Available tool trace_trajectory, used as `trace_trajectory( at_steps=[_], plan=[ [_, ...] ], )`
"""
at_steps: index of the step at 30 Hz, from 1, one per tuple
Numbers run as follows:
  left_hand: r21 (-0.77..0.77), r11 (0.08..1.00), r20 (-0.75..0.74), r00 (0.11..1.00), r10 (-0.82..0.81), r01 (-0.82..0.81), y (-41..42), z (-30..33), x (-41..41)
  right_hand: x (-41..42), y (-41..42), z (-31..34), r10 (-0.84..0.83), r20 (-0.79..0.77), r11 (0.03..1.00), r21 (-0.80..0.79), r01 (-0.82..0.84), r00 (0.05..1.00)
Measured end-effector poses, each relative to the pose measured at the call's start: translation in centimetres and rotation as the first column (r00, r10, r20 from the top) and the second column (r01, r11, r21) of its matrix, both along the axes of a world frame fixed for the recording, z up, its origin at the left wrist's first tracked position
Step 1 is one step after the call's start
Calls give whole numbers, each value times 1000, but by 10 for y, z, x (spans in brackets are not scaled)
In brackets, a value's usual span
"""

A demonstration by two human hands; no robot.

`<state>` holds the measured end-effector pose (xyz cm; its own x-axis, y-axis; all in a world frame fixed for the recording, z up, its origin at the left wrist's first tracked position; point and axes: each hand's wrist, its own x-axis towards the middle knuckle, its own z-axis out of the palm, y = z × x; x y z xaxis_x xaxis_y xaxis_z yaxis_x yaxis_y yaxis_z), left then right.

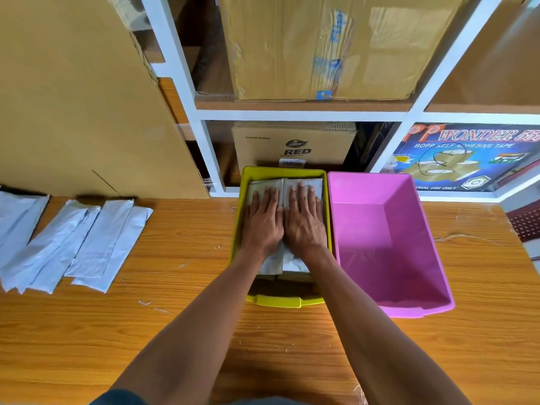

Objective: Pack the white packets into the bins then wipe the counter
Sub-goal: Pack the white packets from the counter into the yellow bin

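both hands, left hand (264,222) and right hand (304,222), press flat with straight fingers on white packets (287,263) inside the yellow bin (280,301). more packets (73,244) lie on the counter (175,302) at left; the pink bin (380,229) stands just beside the yellow one.

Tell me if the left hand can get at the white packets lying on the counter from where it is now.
Probably yes. The left hand presses flat on packets inside the yellow bin, holding nothing. The loose white packets lie on the counter to its left, with only bare wood between and nothing on top of them.

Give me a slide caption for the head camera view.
Both hands press white packets flat into the yellow bin beside the pink bin.
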<state>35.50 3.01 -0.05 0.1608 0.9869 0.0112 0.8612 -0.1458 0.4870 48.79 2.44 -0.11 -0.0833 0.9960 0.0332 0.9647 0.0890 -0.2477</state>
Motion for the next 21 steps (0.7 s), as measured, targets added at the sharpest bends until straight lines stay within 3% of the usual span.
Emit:
trace_trajectory(
  at_steps=[21],
  plan=[
    [73,995,-237,970,-48,67,19,-20,-3,-4,-4,-25,-8,-135,992,124,25,991]
  ],
)
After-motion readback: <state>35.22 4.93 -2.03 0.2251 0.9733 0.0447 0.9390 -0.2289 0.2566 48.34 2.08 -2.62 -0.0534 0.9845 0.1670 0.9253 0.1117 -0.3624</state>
